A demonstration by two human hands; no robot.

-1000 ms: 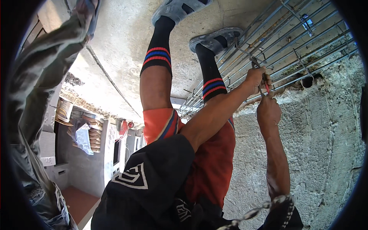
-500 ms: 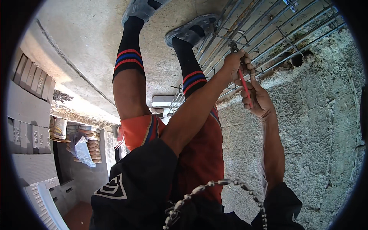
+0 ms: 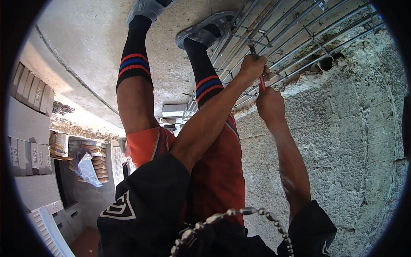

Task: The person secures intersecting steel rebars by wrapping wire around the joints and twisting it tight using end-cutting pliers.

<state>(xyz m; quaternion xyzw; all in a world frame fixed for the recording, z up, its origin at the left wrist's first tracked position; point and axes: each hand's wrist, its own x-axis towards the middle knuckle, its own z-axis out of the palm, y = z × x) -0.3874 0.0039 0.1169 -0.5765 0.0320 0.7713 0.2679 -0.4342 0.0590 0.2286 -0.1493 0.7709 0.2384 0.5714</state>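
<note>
My left hand [image 3: 253, 68] is closed around pliers [image 3: 252, 50] just below their dark metal jaws. Lower down, my right hand [image 3: 271, 105] wraps the handle end in a fist, back of the hand toward me. Only a short stretch of red handle shows between the two hands. The jaws are up against a cage of steel reinforcing bars [image 3: 295, 40] with thin cross ties. Whether they grip a wire there is too small to tell.
A rough concrete wall [image 3: 334, 162] with a pipe opening [image 3: 326, 63] runs along the right. My sandalled feet stand on the concrete floor [image 3: 90, 38], beside the bar cage. Stacked grey blocks [image 3: 32, 90] and piled sacks [image 3: 99, 160] lie to the left.
My right hand has gone from loosely spread fingers along the red handle to a closed fist around it. Both hands with the pliers sit slightly further left in view.
</note>
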